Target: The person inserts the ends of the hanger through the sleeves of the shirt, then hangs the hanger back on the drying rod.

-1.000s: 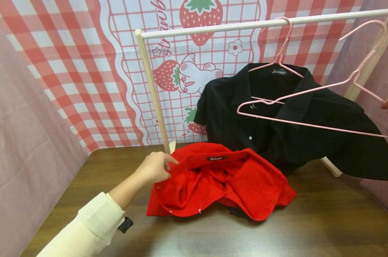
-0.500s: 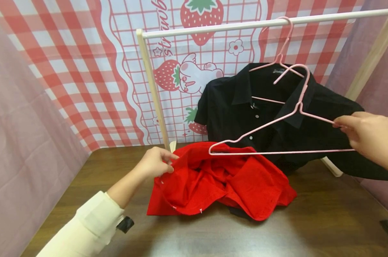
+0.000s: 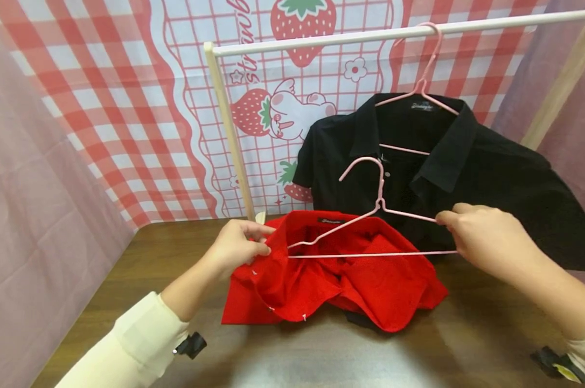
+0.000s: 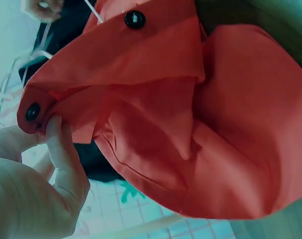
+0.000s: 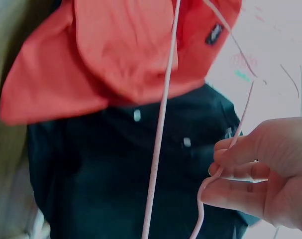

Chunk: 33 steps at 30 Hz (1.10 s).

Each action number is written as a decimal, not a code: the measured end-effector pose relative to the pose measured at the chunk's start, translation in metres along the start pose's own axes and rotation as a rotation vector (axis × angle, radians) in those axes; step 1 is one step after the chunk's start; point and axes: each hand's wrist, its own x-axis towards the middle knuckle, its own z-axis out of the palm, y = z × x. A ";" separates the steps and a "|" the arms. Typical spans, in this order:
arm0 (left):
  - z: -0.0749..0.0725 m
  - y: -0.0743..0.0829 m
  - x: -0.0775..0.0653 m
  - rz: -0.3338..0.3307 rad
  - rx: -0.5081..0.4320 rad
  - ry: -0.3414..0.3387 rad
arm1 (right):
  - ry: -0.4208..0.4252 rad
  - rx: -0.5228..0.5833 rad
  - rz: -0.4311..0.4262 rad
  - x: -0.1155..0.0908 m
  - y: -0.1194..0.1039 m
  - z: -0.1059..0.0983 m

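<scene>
My left hand pinches the collar edge of a red shirt that lies crumpled on the table. In the left wrist view thumb and finger hold the red cloth beside a dark button. A pink wire hanger is held by its right shoulder in my right hand. Its left end is hidden inside the red shirt's neck opening, behind the left collar side. Seen from the right wrist, the fingers pinch the hanger wire near its notch, with the bottom bar running alongside.
Behind, a black shirt hangs on another pink hanger from the white rail of a wooden rack. A strawberry-patterned cloth covers the back wall. The brown table extends in front.
The right hand has brought the pink hanger leftward and down from the right edge, and its left end has entered the red shirt's neck. The left hand stays at the collar, lifting it slightly.
</scene>
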 end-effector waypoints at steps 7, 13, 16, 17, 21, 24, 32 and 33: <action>0.015 0.006 -0.011 0.186 0.212 0.060 | -0.152 0.108 0.017 0.018 -0.042 0.015; 0.028 0.004 -0.018 0.402 0.469 0.160 | -0.103 0.122 -0.026 0.025 -0.071 0.031; 0.033 0.003 -0.022 0.450 0.563 0.185 | -0.081 0.125 -0.026 0.029 -0.081 0.038; 0.035 0.003 -0.023 0.455 0.582 0.182 | -0.080 0.127 -0.022 0.031 -0.083 0.040; 0.035 0.006 -0.026 0.425 0.597 0.175 | -0.092 0.135 0.003 0.033 -0.088 0.043; 0.030 0.008 -0.024 0.425 0.619 0.226 | -0.092 0.146 0.018 0.032 -0.088 0.043; 0.023 0.011 -0.008 0.445 0.742 0.218 | -0.035 0.107 -0.007 0.034 -0.094 0.036; 0.023 0.011 -0.007 0.448 0.752 0.199 | -0.028 0.097 -0.012 0.035 -0.096 0.035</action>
